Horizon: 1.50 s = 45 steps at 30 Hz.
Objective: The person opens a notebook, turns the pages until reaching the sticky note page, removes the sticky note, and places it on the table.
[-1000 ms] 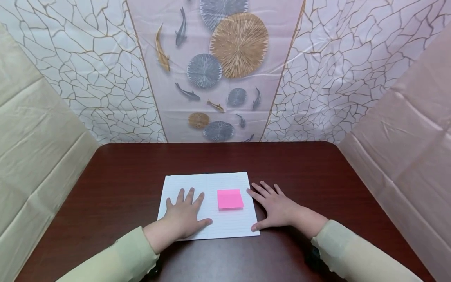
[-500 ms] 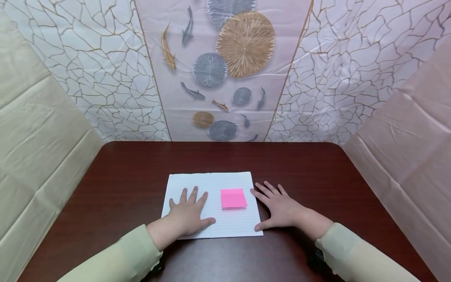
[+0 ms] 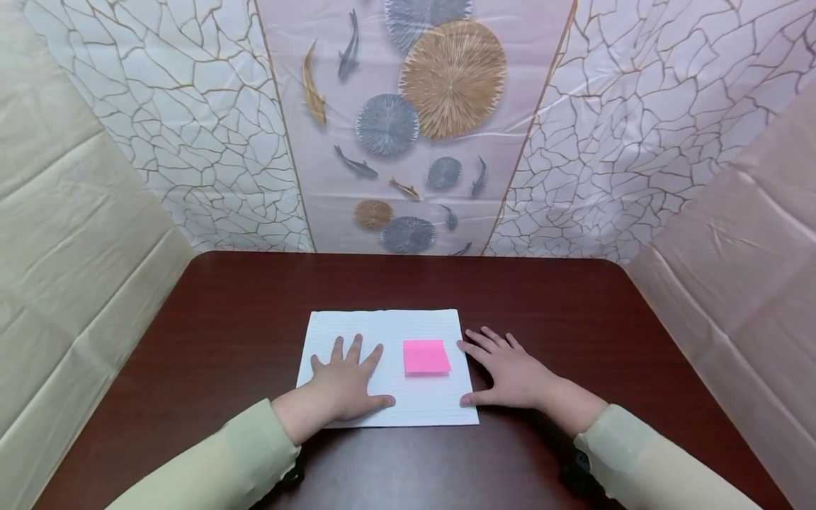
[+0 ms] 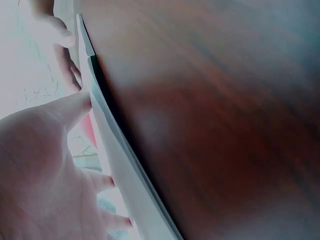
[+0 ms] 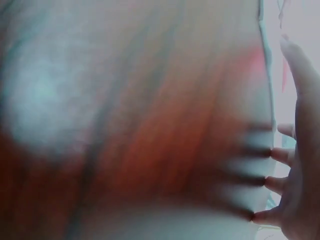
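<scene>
An open lined notebook (image 3: 396, 326) lies flat on the dark wooden table. A pink sticky note pad (image 3: 426, 357) rests on its right page. With fingers spread, my left hand (image 3: 346, 386) rests palm down on the left page, its thumb pointing to the right page. My right hand (image 3: 518, 377) is spread beside the notebook's right edge. Its thumb touches the page near the lower right corner, and its index fingertip meets the edge higher up. In the right wrist view, the right fingertips (image 5: 267, 217) touch the tabletop. Neither hand holds anything.
The brown tabletop (image 3: 255, 290) extends around the notebook, with rounded far corners. Behind it hangs a patterned cloth (image 3: 389, 127) with fish and discs. Plain pale cloth (image 3: 83, 255) flanks the left side, and another pale cloth panel (image 3: 739, 248) flanks the right.
The head view has shifted slightly, so the scene sits a little farther right. My right thumb has slid slightly up the page edge, away from the lower corner. My left hand stays on the notebook.
</scene>
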Motion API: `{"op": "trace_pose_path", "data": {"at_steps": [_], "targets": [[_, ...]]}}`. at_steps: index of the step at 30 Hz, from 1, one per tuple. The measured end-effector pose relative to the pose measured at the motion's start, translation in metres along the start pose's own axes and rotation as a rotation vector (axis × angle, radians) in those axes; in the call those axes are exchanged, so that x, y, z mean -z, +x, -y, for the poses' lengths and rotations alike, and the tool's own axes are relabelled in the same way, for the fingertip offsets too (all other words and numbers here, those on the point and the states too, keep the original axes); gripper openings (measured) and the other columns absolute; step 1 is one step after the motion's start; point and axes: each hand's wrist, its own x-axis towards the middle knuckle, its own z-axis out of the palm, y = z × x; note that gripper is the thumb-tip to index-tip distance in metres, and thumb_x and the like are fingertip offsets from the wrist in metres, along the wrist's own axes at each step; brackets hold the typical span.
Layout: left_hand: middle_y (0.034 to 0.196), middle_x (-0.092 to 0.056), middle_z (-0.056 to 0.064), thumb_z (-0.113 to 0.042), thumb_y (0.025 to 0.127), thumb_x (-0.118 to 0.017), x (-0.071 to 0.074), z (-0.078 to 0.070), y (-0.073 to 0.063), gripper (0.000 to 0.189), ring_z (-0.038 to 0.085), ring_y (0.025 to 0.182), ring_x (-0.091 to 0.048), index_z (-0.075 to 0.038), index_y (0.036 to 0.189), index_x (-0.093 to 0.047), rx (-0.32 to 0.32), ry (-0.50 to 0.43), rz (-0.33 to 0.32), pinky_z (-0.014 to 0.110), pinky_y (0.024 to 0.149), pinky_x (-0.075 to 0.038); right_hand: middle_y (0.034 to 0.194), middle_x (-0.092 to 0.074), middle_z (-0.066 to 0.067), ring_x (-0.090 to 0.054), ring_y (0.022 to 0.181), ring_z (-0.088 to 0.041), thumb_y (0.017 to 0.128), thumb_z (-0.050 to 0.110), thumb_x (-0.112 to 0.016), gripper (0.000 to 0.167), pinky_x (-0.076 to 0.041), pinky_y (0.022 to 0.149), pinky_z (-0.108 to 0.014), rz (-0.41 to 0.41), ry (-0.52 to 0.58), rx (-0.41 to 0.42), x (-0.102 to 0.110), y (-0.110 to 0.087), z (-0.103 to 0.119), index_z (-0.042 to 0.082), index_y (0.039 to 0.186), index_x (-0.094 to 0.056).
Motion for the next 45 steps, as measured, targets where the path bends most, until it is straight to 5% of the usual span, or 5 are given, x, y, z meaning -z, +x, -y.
{"op": "trace_pose_path", "data": {"at_steps": [6, 11, 26, 31, 45], "targets": [[0.163, -0.017, 0.017, -0.074, 0.083, -0.057, 0.000, 0.000, 0.004, 0.093, 0.048, 0.147, -0.012, -0.026, 0.158, -0.028, 0.001, 0.007, 0.014, 0.079, 0.100, -0.020, 0.147, -0.049, -0.009, -0.042, 0.137, -0.031, 0.080, 0.085, -0.047, 0.095, -0.033, 0.110, -0.054, -0.071, -0.062, 0.059, 0.012, 0.004, 0.010, 0.016, 0.145, -0.051], [0.164, -0.016, 0.016, -0.075, 0.084, -0.055, -0.002, 0.000, 0.006, 0.093, 0.047, 0.147, -0.011, -0.027, 0.158, -0.027, -0.007, 0.020, 0.017, 0.078, 0.101, -0.020, 0.135, -0.059, -0.009, -0.052, 0.126, -0.028, 0.083, 0.068, -0.063, 0.075, -0.039, 0.106, -0.051, -0.154, -0.173, 0.170, 0.024, 0.012, 0.024, 0.014, 0.134, -0.061], [0.164, -0.016, 0.015, -0.079, 0.082, -0.053, -0.001, -0.007, 0.013, 0.094, 0.047, 0.147, -0.012, -0.030, 0.158, -0.026, -0.010, 0.060, 0.030, 0.078, 0.101, -0.022, 0.116, -0.067, -0.007, -0.059, 0.111, -0.028, 0.083, 0.031, -0.079, 0.036, -0.044, 0.100, -0.045, -0.251, -0.528, 0.380, 0.025, 0.039, 0.057, 0.012, 0.113, -0.070], [0.163, -0.017, 0.015, -0.078, 0.082, -0.054, 0.002, -0.006, 0.010, 0.094, 0.047, 0.147, -0.013, -0.030, 0.158, -0.027, 0.008, 0.062, 0.035, 0.077, 0.101, -0.023, 0.114, -0.067, -0.007, -0.060, 0.107, -0.027, 0.082, 0.016, -0.080, 0.029, -0.047, 0.095, -0.041, -0.245, -0.543, 0.402, 0.021, 0.043, 0.066, 0.013, 0.110, -0.071], [0.163, -0.018, 0.016, -0.075, 0.083, -0.057, 0.007, -0.002, 0.000, 0.093, 0.047, 0.147, -0.012, -0.028, 0.158, -0.028, 0.041, 0.033, 0.037, 0.077, 0.102, -0.022, 0.101, -0.068, -0.004, -0.061, 0.096, -0.024, 0.087, 0.016, -0.075, 0.011, -0.050, 0.085, -0.040, -0.309, -0.414, 0.391, 0.017, 0.052, 0.066, 0.016, 0.097, -0.075]]}}
